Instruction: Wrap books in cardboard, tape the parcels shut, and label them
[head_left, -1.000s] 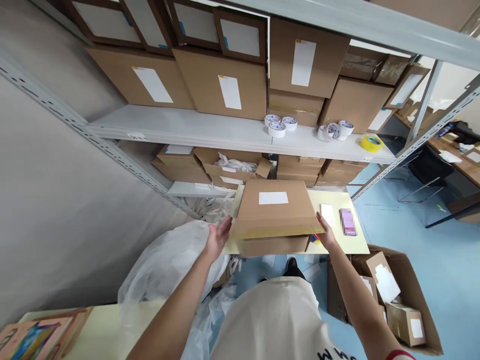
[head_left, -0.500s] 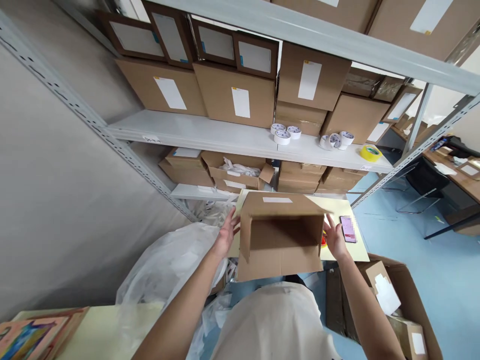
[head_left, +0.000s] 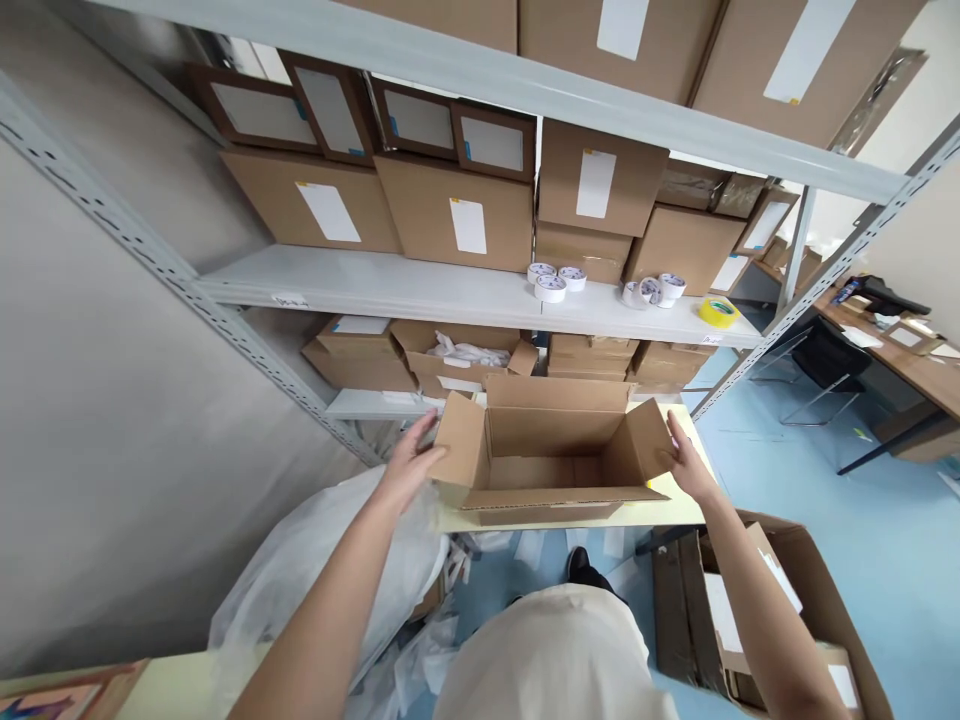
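Observation:
An empty brown cardboard box (head_left: 551,468) stands open side up on a small pale yellow table (head_left: 679,508) in front of me, its four flaps spread outward. My left hand (head_left: 409,462) presses against the left flap, fingers stretched along the cardboard. My right hand (head_left: 686,462) rests flat against the right flap in the same way. Neither hand wraps around anything.
A grey metal shelf rack (head_left: 465,290) stacked with labelled cardboard boxes stands behind the table, with white tape rolls (head_left: 551,282) and a yellow tape roll (head_left: 718,311) on its board. A crumpled plastic sheet (head_left: 330,570) lies at left. Another open carton (head_left: 757,610) sits on the blue floor at right.
The box was lifted off the table, turned over toward me and set down open side up. Both hands moved from its sides to the side flaps. The view tilted up.

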